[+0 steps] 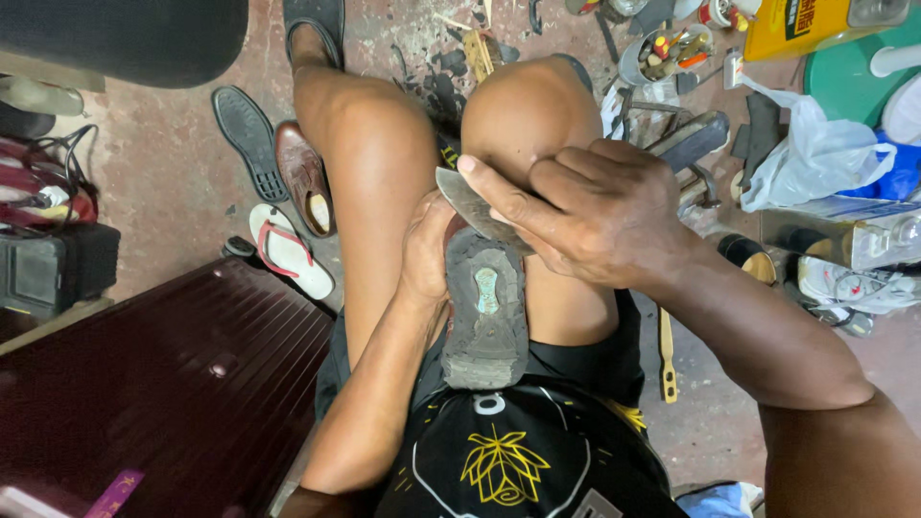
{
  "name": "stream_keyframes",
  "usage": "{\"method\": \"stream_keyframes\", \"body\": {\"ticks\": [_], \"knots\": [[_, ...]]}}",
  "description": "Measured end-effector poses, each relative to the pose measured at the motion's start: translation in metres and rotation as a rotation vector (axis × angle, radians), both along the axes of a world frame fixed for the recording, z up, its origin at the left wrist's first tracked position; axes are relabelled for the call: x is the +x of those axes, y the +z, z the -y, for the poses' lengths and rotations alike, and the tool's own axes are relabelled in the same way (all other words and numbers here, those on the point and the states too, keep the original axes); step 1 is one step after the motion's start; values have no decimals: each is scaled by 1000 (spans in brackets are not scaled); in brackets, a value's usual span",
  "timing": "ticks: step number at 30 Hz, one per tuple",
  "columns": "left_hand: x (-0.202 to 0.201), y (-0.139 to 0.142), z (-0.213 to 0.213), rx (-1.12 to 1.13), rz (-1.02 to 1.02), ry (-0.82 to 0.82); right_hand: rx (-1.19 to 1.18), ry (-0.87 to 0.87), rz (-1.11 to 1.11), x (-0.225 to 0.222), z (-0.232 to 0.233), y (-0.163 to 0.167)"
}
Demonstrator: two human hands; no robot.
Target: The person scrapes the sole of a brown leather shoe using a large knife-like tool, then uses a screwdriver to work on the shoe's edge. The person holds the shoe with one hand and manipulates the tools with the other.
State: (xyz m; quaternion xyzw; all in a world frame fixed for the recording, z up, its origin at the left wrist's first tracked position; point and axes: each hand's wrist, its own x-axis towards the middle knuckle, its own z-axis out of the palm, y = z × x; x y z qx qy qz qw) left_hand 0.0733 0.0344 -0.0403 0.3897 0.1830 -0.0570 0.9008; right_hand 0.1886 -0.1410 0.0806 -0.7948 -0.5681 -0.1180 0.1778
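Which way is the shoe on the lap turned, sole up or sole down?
Sole up. The shoe shows its worn grey underside with a pale inset, braced by the left hand while the right hand presses a blade to it.

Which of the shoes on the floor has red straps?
The white flip-flop lying beside the person's left leg. Its straps are red, while the brown leather shoe next to it has none.

A black sleeveless top [508, 460] with a yellow leaf-like emblem and white line markings is worn, together with black shorts [585, 360]. Arms and knees are left bare. No gloves, watch or rings are seen.
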Motion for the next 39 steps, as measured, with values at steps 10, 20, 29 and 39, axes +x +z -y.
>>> {"method": "stream_keyframes", "body": {"ticks": [10,20,29,39], "knots": [[-6,-10,-3,852,332,-31,9,76,60,4,14,5],[-3,-5,2,21,-122,101,123,-241,-159,-23,-10,-11],[2,13,3,55,73,26,56,-140,-50,-17,-5,-19],[-2,3,10,5,59,24,-5,16,-64,-8,19,-27]]}}
